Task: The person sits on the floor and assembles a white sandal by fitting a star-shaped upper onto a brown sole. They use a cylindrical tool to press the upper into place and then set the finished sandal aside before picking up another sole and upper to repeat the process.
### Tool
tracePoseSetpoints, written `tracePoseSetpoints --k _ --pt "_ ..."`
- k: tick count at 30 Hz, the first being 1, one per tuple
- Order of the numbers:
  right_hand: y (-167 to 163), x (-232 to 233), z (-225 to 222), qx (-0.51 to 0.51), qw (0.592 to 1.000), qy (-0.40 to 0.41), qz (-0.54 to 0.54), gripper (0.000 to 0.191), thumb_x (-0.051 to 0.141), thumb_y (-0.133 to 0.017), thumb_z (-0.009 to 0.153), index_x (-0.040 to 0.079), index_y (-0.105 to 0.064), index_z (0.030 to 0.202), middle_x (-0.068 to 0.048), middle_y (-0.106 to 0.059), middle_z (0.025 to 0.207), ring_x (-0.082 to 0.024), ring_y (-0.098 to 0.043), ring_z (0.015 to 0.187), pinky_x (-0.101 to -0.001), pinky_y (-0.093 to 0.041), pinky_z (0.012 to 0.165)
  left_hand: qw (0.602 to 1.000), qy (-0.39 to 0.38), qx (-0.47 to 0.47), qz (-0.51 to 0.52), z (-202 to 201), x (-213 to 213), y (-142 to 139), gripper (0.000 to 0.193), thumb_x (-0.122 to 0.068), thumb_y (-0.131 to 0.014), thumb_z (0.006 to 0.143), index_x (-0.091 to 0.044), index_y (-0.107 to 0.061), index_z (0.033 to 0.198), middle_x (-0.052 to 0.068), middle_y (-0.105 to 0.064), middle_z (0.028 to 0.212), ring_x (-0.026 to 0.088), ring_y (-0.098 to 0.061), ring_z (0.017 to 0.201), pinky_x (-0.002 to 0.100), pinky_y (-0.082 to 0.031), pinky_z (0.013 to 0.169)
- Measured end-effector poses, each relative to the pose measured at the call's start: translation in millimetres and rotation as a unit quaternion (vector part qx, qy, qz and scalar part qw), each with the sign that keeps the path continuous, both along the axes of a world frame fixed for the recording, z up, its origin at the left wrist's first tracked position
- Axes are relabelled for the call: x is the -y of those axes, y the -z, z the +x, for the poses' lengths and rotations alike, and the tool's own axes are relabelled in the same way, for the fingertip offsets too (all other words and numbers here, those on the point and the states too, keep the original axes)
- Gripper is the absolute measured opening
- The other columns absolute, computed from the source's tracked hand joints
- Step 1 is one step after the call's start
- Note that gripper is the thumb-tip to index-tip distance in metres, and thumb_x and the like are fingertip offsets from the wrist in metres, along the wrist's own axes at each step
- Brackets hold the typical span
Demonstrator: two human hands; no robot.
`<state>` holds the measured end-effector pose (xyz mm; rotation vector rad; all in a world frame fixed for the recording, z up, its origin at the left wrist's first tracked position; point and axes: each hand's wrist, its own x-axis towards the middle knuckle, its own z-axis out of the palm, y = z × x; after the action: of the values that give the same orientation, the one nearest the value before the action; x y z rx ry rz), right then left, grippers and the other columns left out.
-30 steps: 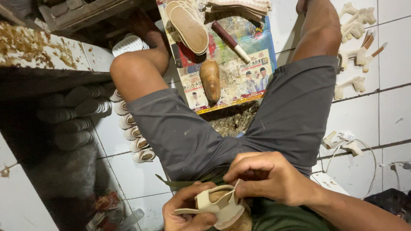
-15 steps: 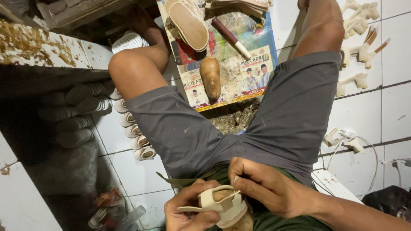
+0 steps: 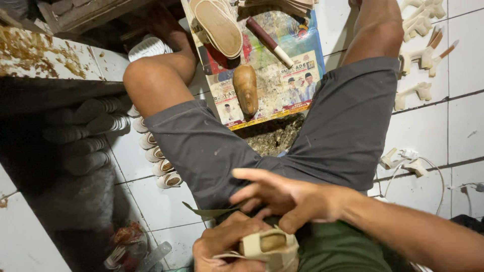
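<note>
I sit on a white tiled floor with my legs spread, in grey shorts. My left hand [image 3: 228, 245] grips a cream shoe upper on a wooden shoe last [image 3: 268, 246] in my lap. My right hand [image 3: 283, 198] lies just above it, fingers stretched out to the left, fingertips touching the upper's top edge; it grips nothing that I can see. A thin olive strip [image 3: 209, 212] trails leftward from under my hands.
Between my legs lies a printed poster [image 3: 297, 80] bearing a wooden last [image 3: 246, 89], a tan shoe sole [image 3: 218, 25] and a dark-handled tool [image 3: 269, 42]. White shoes [image 3: 160, 165] line the left. Cream cut pieces [image 3: 417, 60] and a white cable [image 3: 411, 160] lie right.
My right hand has let go of the upper's edge and its fingers have spread out flat to the left. The left hand keeps its hold on the upper.
</note>
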<state>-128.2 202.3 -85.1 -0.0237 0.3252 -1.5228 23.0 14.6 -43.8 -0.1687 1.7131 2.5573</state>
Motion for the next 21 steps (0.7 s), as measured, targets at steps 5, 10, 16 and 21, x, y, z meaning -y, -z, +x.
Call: tracePoseSetpoints --k 5,10,16,21 --pt "26 27 9 0.103 0.969 -0.124 -0.186 0.136 -0.003 -0.085 0.074 0.015 0.004 0.175 -0.019 -0.027 0.171 -0.026 -0.027 0.162 -0.0386 -0.020 0.135 0.998 -0.060 0.035 0.008 -11 -26 -13 0.047 -0.005 -0.091 0.081 0.006 -0.068 0.120 0.025 -0.080 0.102 0.035 -0.079 0.100 0.048 -0.063 0.092" --pt "5 19 -25 -0.012 0.989 -0.133 -0.067 0.099 0.007 -0.075 0.086 0.012 -0.018 0.167 -0.019 -0.041 0.163 -0.027 -0.044 0.149 -0.0412 -0.035 0.123 0.999 0.011 0.047 0.006 -10 13 -11 0.047 -0.006 -0.080 0.083 0.009 -0.066 0.125 0.022 -0.074 0.111 0.030 -0.071 0.111 0.042 -0.056 0.100" --pt "-59 -13 -44 -0.443 0.889 0.087 0.081 0.037 0.007 -0.080 0.083 -0.001 -0.072 0.119 -0.009 -0.070 0.110 -0.017 -0.066 0.100 -0.0312 -0.054 0.088 0.948 -0.003 0.318 0.011 -8 10 -7 0.052 -0.013 -0.086 0.072 0.008 -0.075 0.118 0.014 -0.081 0.100 0.018 -0.074 0.092 0.030 -0.056 0.087" --pt "-66 -9 -43 -0.527 0.830 0.046 0.177 0.012 0.010 -0.082 0.085 0.001 -0.082 0.093 -0.005 -0.076 0.085 -0.011 -0.071 0.076 -0.0275 -0.055 0.065 0.949 -0.012 0.314 0.015 -14 8 -7 0.050 -0.012 -0.087 0.071 0.008 -0.076 0.115 0.013 -0.079 0.096 0.018 -0.074 0.089 0.031 -0.057 0.081"
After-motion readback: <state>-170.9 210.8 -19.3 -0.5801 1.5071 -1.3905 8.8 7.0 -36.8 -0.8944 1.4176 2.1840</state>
